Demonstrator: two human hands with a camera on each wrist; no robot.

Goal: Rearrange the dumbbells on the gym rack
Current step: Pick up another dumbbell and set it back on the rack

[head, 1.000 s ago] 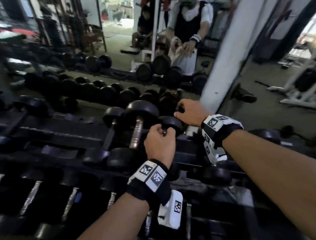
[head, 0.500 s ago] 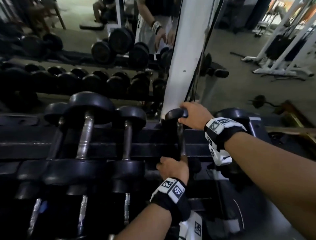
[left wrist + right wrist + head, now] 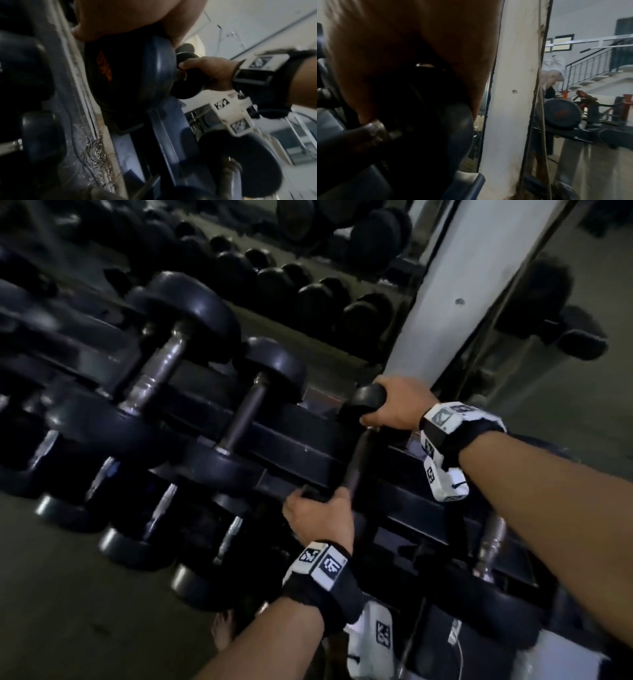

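Note:
A small black dumbbell [image 3: 358, 463] lies across the top rails of the gym rack [image 3: 291, 436], at its right end beside the white pillar. My right hand [image 3: 394, 405] grips its far head. My left hand [image 3: 318, 515] grips its near head, and the fingers are hidden behind it. In the left wrist view the near head [image 3: 133, 75] shows orange lettering under my left hand [image 3: 120, 17], with my right hand [image 3: 211, 73] on the far head beyond. In the right wrist view my right hand [image 3: 402, 40] curls over the dark head [image 3: 447, 121].
Left of it on the top rails lie a medium dumbbell [image 3: 253, 402] and a larger one [image 3: 178, 337]. Several more dumbbells fill the lower tier [image 3: 137, 542]. The white pillar [image 3: 455, 285] and a mirror stand right behind the rack's right end.
Both hands have carried the small dumbbell from the middle of the top tier to the rack's right end by the pillar. The head view has tilted and come closer.

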